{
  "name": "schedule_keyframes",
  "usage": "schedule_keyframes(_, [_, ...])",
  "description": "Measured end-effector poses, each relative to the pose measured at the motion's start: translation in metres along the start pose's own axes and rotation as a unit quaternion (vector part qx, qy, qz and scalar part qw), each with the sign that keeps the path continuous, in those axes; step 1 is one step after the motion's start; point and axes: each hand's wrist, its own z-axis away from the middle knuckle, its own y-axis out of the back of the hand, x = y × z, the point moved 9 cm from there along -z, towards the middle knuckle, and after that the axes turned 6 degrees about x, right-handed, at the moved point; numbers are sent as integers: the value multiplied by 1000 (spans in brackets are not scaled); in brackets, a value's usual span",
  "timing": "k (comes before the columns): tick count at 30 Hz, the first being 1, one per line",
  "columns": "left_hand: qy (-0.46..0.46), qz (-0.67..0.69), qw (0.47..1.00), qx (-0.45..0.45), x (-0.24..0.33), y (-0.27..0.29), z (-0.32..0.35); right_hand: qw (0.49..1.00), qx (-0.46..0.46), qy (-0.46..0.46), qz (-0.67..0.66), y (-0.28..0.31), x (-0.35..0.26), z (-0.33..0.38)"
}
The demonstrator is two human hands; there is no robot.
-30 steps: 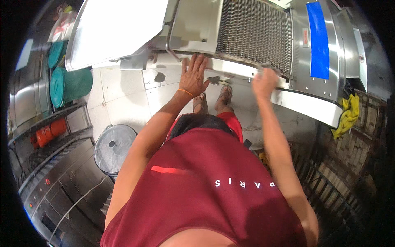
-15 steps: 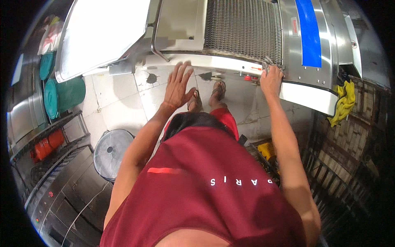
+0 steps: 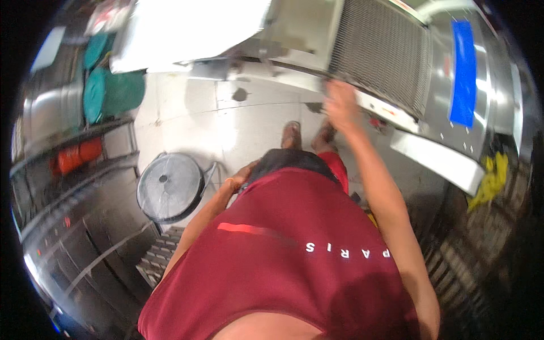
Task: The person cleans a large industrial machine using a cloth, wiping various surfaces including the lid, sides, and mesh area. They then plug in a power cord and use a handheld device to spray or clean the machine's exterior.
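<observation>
My right hand (image 3: 341,105) is closed and blurred by motion at the front edge of a metal conveyor machine, beside its wire-mesh belt (image 3: 377,54). A crumpled grey cloth showed under its fingers a moment ago; the blur and the hand hide it now. My left hand (image 3: 245,173) hangs low at my waist, against the dark top of my shorts. Its fingers are mostly hidden there. The machine's white front rail (image 3: 294,80) runs to both sides of my right hand.
A bright white panel (image 3: 187,34) stands at the far left of the machine. Beside it is a green bin (image 3: 122,90). A round grey fan (image 3: 170,187) stands on the tiled floor at my left. A yellow cloth (image 3: 492,181) hangs at the machine's right end.
My right hand has moved left along the machine's front edge, away from the steel housing. My left hand has dropped from near the rail to my waist. The view has shifted.
</observation>
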Motion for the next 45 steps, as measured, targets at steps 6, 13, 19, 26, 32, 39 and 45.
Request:
schedule_keyframes(6, [59,271,959,61,-60,-8,10,958,11,-194,212,108,163,92])
schedule_keyframes(13, [-4,409,912,39,-82,-22,-11,982,-12,-81,171,18,33,22])
schedule_keyframes(19, [-11,365,927,88,-73,-6,-36,990,-85,71,83,-49,-64,-33])
schedule_keyframes(26, [22,398,913,86,-39,-10,-8,992,-98,59,46,14,12,5])
schedule_keyframes(32, [33,341,929,143,-65,-7,1,985,-35,-82,150,93,146,52])
schedule_keyframes(39, [90,98,969,207,-103,24,-47,991,-20,7,134,23,27,2])
schedule_keyframes(45, [1,-257,944,205,-56,62,-71,993,-88,28,69,-27,-36,-39])
